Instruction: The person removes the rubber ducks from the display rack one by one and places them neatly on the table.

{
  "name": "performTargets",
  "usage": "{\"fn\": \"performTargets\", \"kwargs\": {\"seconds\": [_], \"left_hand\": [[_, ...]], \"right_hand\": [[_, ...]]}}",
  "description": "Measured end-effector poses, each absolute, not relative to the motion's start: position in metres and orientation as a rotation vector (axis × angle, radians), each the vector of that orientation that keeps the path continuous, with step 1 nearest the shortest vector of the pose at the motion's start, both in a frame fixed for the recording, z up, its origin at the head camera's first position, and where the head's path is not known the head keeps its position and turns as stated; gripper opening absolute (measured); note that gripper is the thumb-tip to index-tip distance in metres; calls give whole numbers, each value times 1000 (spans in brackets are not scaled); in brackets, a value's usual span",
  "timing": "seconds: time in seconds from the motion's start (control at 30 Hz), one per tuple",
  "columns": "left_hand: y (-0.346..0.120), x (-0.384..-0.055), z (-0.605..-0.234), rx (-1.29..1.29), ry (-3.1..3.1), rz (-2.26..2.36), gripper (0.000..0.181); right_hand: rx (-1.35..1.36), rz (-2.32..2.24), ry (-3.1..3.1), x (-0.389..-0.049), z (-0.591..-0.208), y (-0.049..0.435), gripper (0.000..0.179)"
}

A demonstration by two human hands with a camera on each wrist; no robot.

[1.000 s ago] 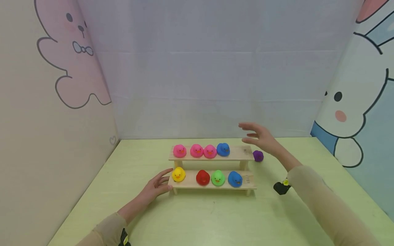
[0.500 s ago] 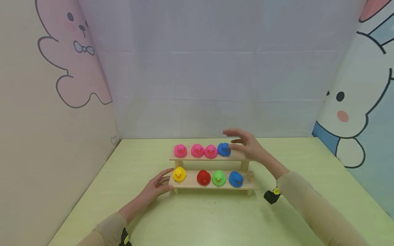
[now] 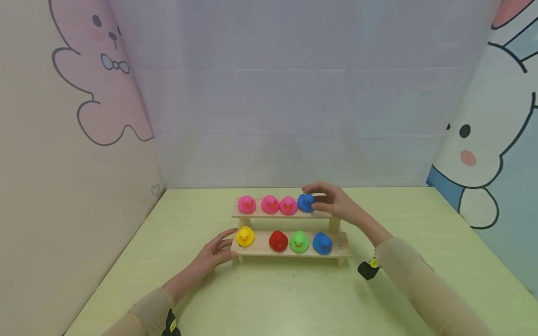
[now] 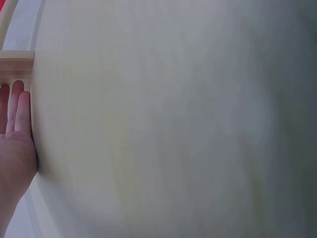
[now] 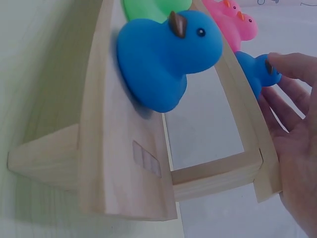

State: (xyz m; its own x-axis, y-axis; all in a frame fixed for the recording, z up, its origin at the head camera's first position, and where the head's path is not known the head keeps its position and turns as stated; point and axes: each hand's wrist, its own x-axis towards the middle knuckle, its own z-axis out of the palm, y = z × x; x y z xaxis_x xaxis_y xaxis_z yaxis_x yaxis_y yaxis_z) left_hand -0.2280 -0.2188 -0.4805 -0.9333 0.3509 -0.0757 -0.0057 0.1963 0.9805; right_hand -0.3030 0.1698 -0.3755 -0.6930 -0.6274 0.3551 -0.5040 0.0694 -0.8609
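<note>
A two-tier wooden stand (image 3: 262, 250) holds small rubber ducks. On the upper tier, several pink ducks (image 3: 246, 205) sit left of a blue duck (image 3: 305, 203). My right hand (image 3: 338, 203) grips that blue duck at its right side, thumb in front and fingers behind; the right wrist view shows the thumb (image 5: 285, 63) against its bill. A yellow duck (image 3: 245, 236), a red duck (image 3: 278, 241), a green duck (image 3: 299, 241) and another blue duck (image 3: 322, 243) stand on the lower tier. My left hand (image 3: 212, 254) rests with extended fingers at the stand's left end.
The stand is on a pale green-yellow table (image 3: 294, 298). A white cloth wall (image 3: 260, 116) rises behind it, with side walls bearing cartoon animals. A black wrist camera (image 3: 368, 269) hangs below my right sleeve.
My right hand has moved left and down from beyond the stand's right end to the upper blue duck. Its forearm now hides the purple duck. My left hand has stayed put.
</note>
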Motion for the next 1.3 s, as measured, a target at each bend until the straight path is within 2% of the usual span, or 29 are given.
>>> {"fn": "performTargets", "kwargs": {"seconds": [0.9, 1.3], "left_hand": [[-217, -226, -477, 340, 2186, 1794, 61], [-217, -225, -475, 329, 2204, 1785, 61]], "right_hand": [[-996, -1653, 2256, -283, -354, 164, 35], [-1071, -1729, 2245, -305, -376, 172, 33]]}}
